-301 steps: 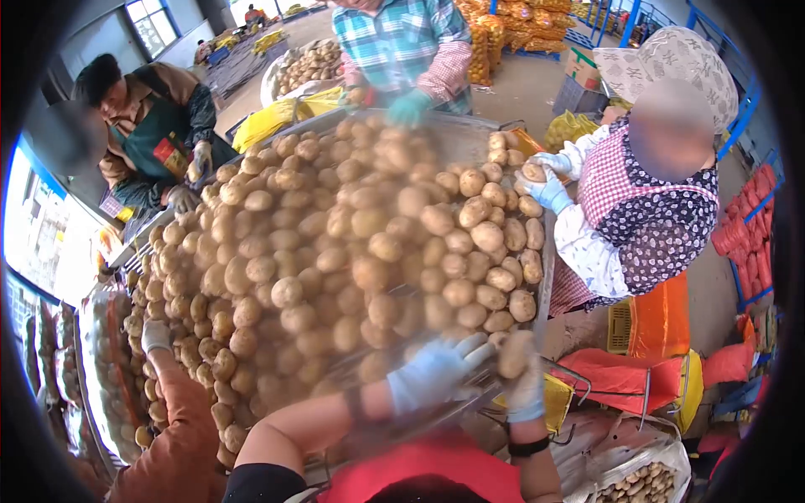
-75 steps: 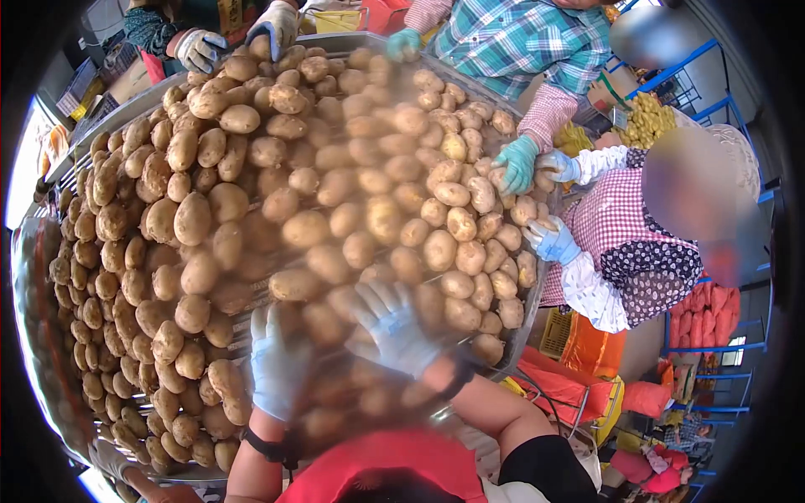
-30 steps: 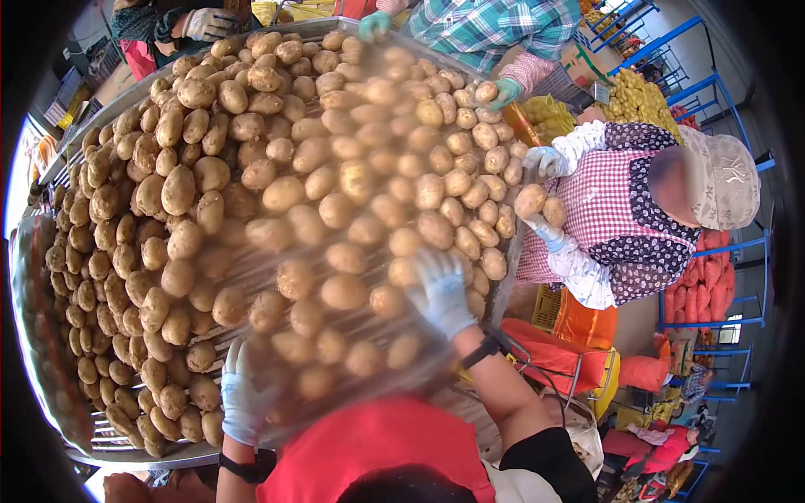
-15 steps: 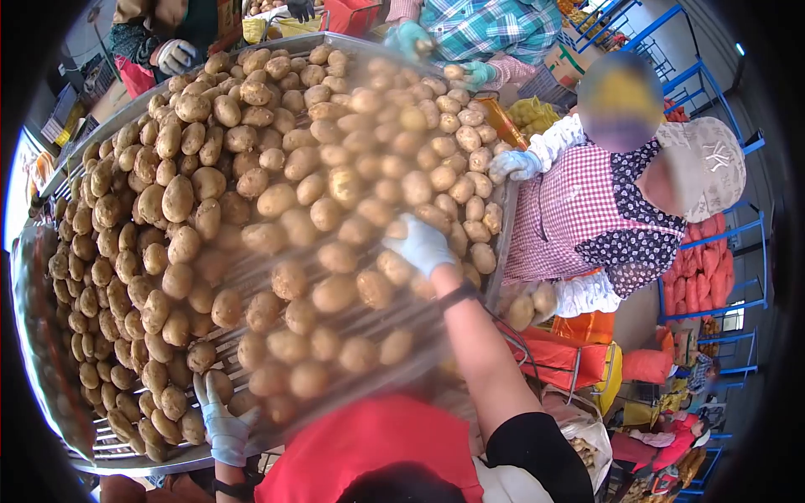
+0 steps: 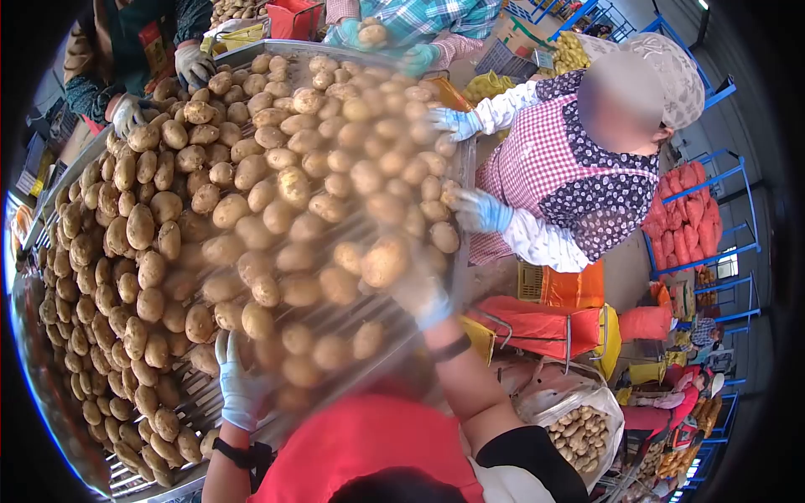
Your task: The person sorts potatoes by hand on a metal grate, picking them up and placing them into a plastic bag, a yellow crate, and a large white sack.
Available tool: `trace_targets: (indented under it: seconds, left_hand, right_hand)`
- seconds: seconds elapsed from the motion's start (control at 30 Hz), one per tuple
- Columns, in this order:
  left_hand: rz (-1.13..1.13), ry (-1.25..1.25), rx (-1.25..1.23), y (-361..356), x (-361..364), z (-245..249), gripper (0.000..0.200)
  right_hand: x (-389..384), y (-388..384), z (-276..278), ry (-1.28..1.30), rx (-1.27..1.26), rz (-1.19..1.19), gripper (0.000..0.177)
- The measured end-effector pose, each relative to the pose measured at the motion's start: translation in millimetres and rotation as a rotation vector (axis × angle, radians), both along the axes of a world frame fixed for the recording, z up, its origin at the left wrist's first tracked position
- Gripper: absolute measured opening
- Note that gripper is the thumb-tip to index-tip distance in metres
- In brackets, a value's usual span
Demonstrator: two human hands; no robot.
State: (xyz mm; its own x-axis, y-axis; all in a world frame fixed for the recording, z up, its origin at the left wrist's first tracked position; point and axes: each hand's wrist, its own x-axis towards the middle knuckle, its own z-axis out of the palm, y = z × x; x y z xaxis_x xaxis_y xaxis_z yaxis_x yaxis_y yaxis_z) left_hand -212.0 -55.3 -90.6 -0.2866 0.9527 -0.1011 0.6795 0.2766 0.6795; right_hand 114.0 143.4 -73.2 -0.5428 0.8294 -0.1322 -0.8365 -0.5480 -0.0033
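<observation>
A wide metal roller table (image 5: 457, 251) carries a thick layer of brown potatoes (image 5: 251, 168); those in the middle are blurred by motion. My right hand (image 5: 419, 293), in a pale blue glove, is closed around one potato (image 5: 386, 261) near the table's right edge. Low on the near side, my left hand (image 5: 239, 381), also gloved, rests with spread fingers on the rollers among the potatoes, holding nothing.
A person in a checked apron (image 5: 562, 176) stands at the right edge with blue-gloved hands on potatoes. Other workers' gloved hands (image 5: 189, 63) reach in at the far end. A sack of potatoes (image 5: 579, 432) and orange bags (image 5: 545, 323) lie on the floor to the right.
My right hand has pulled back from the middle of the table toward the near right edge and closed on a potato. My left hand has slid slightly up the rollers.
</observation>
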Motion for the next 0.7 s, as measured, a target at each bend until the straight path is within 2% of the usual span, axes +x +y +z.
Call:
trace_targets:
  seconds: [0.03,0.17,0.23,0.27,0.33,0.37,0.43,0.47,0.53,0.57,0.6,0.63,0.67,0.7]
  left_hand:
    - [-0.005,-0.007,0.017,7.1,2.7,-4.8,0.116]
    - [-0.057,0.049,0.042,43.5,7.0,-13.4,0.116]
    - [-0.034,-0.048,0.063,61.2,19.4,-8.0,0.116]
    - [-0.041,-0.053,0.065,68.5,21.9,-10.1,0.115]
    - [-0.058,-0.041,0.104,76.3,27.5,-10.2,0.11]
    - [-0.082,-0.017,0.1,77.7,25.6,-13.9,0.109]
    - [-0.132,0.034,0.088,79.2,17.2,-23.1,0.106]
    - [-0.133,0.026,0.085,79.1,17.9,-8.3,0.087]
    - [-0.197,0.188,-0.008,83.4,22.5,34.4,0.072]
    - [-0.226,0.268,-0.056,84.6,28.9,53.9,0.064]
    - [-0.212,0.222,0.17,84.9,40.6,68.7,0.05]
    - [-0.293,0.079,0.322,84.5,45.2,73.0,0.051]
    - [-0.377,-0.092,0.233,85.6,48.9,78.4,0.061]
    - [-0.458,-0.264,0.142,85.3,54.0,84.3,0.07]
  right_hand:
    - [-0.9,-7.3,6.0,-0.533,0.299,-0.017,0.063]
    - [-7.3,-31.2,51.5,-1.409,0.579,-0.058,0.043]
    - [-4.5,-40.3,54.1,-1.669,0.792,-0.126,0.034]
    - [-3.3,-44.9,53.1,-1.701,0.944,-0.183,0.03]
    - [-3.6,-51.3,53.0,-1.55,0.897,-0.189,0.026]
    - [-4.6,-54.8,54.8,-1.369,0.7,-0.14,0.027]
    - [-9.6,-63.8,56.6,-1.204,0.477,-0.079,0.03]
    - [-14.3,-67.8,56.8,-1.224,0.45,-0.067,0.033]
    - [-13.8,-69.9,44.4,-0.991,0.317,0.0,0.043]
    - [-4.0,-67.5,22.9,-0.739,0.214,0.055,0.05]
    - [-5.2,-69.3,16.8,-0.605,0.111,0.052,0.055]
    - [-6.5,-71.2,10.8,-0.474,0.004,0.046,0.061]
    - [-15.7,-73.7,13.1,-0.462,-0.102,-0.018,0.064]
    - [-23.3,-76.1,14.7,-0.518,-0.09,-0.034,0.064]
